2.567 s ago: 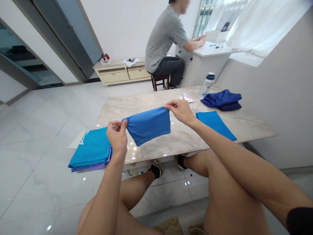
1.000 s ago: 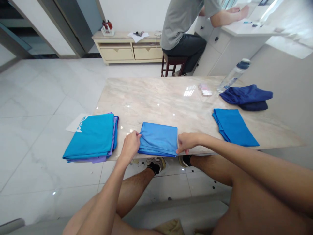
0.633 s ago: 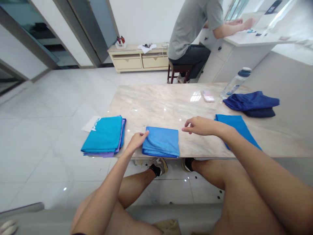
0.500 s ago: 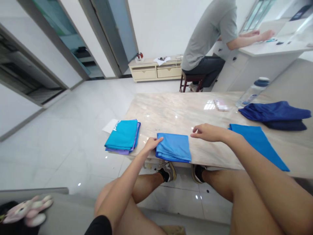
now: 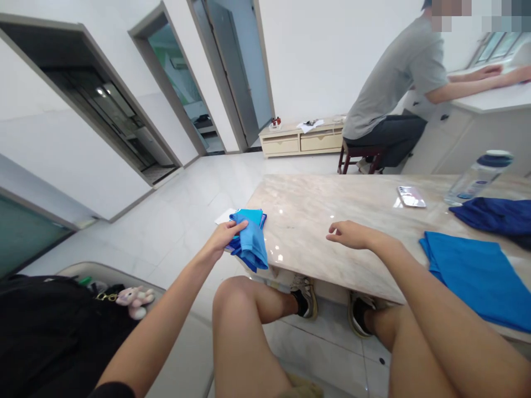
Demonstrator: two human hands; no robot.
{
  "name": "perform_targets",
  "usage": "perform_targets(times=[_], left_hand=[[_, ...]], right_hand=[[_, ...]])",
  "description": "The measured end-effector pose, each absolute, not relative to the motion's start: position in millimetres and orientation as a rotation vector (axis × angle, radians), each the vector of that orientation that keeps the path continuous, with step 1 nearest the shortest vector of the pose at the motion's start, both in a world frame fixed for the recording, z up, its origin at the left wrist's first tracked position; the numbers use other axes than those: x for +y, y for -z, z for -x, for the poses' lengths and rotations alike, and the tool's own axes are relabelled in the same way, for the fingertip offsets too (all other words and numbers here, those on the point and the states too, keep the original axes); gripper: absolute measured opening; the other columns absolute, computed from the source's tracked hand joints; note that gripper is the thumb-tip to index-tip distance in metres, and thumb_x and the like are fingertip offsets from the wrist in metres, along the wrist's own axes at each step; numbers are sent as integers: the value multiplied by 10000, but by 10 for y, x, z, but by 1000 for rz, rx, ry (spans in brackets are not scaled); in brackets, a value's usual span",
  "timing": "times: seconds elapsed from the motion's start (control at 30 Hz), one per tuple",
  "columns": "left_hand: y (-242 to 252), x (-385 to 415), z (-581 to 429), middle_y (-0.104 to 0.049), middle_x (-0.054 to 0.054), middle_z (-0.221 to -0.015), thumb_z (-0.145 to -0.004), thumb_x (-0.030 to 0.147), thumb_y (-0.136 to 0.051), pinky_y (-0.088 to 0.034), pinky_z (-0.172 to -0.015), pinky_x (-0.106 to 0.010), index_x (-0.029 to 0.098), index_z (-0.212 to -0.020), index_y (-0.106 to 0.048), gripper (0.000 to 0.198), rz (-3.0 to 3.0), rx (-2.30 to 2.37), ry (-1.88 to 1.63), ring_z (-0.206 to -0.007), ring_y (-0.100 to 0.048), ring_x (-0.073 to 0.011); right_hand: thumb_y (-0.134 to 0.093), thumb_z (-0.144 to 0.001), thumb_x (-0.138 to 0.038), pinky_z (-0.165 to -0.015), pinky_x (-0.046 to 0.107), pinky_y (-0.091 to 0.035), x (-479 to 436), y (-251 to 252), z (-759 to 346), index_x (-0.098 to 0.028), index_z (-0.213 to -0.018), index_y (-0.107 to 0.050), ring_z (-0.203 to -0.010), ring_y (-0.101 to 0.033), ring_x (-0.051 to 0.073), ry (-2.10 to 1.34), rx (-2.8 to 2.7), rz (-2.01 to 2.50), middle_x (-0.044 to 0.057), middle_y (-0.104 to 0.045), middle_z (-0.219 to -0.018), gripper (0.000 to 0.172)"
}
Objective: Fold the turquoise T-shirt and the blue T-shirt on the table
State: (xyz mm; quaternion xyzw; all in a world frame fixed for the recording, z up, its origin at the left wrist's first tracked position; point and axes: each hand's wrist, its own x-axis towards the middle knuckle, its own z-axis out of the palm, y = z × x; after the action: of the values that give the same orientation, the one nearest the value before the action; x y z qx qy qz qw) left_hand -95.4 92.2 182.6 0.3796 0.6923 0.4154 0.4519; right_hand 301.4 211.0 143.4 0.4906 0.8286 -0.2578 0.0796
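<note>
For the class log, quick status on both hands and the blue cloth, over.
Left hand gripping blue cloth, teal folded stack right behind it. Right hand open, holding nothing, over marble tabletop.

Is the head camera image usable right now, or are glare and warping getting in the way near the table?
In the head view, small glints dot the marble table top, wide-angle warping makes the door lean, and a pixelated patch covers the top right; the blue cloth in the left hand stays fairly sharp.

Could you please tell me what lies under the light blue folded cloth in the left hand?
Under the light blue folded cloth gripped by the left hand, a stack topped by a teal folded garment shows, on a beige marble table. The cloth covers much of the stack, hiding its lower layers.
</note>
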Motion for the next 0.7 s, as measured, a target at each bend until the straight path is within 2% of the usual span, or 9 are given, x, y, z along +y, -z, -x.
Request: perform_targets(times=[0.1, 0.2, 0.37, 0.5, 0.6, 0.7], left_hand=[[-1941, 1060, 1105, -734, -32, -797, -551, 601, -1021, -432, -579, -253, 153, -921, -745, 643, -826, 1761, -1192, -652, -637, -160], [-2013, 1327, 1215, -697, 2, -785, -718, 509, -963, -406, -559, -226, 169, -961, -700, 494, -753, 1766, -1437, -618, -613, -130], [-1921, 1639, 1340, -673, 10, -830, -965, 417, -798, -502, -636, -225, 195, -1013, -624, 286, -595, 1722, -1776, -640, -613, -104], [-1440, 1464, 1283, -679, -3, -843, -1028, 297, -721, -593, -708, -265, 193, -1010, -581, 175, -376, 1809, -1667, -685, -679, -119], [-1014, 1136, 1187, -669, -26, -780, -998, 233, -731, -618, -696, -301, 180, -949, -563, 183, -279, 1865, -1540, -662, -703, -149], [-752, 753, 1057, -709, -60, -813, -956, 233, -758, -598, -675, -278, 167, -913, -587, 188, -255, 1878, -1440, -657, -708, -145]], right_hand=[[-556, -1090, -437, -1045, 396, -562, 2051, -1388, -3056, -90, -1398, -728, -1224, -750, 325, 806, 2465, -1433, 221, -759, -1376, 495], [-570, -1075, -441, -1048, 401, -563, 2017, -1359, -3133, -112, -1374, -746, -1211, -755, 321, 836, 2460, -1409, 216, -770, -1355, 478], [-563, -1061, -468, -1053, 419, -569, 2052, -1359, -3308, -111, -1374, -749, -1195, -763, 330, 848, 2435, -1470, 226, -775, -1339, 510], [-569, -1048, -526, -1048, 421, -575, 2111, -1299, -3421, -128, -1379, -754, -1180, -763, 333, 875, 2426, -1461, 213, -785, -1323, 549], [-579, -1040, -549, -1034, 426, -579, 2154, -1229, -3449, -118, -1361, -766, -1166, -763, 343, 902, 2423, -1453, 223, -784, -1324, 569], [-577, -1053, -488, -1014, 416, -576, 2190, -1302, -3448, -113, -1277, -808, -1136, -766, 339, 885, 2474, -1475, 218, -796, -1292, 494]])
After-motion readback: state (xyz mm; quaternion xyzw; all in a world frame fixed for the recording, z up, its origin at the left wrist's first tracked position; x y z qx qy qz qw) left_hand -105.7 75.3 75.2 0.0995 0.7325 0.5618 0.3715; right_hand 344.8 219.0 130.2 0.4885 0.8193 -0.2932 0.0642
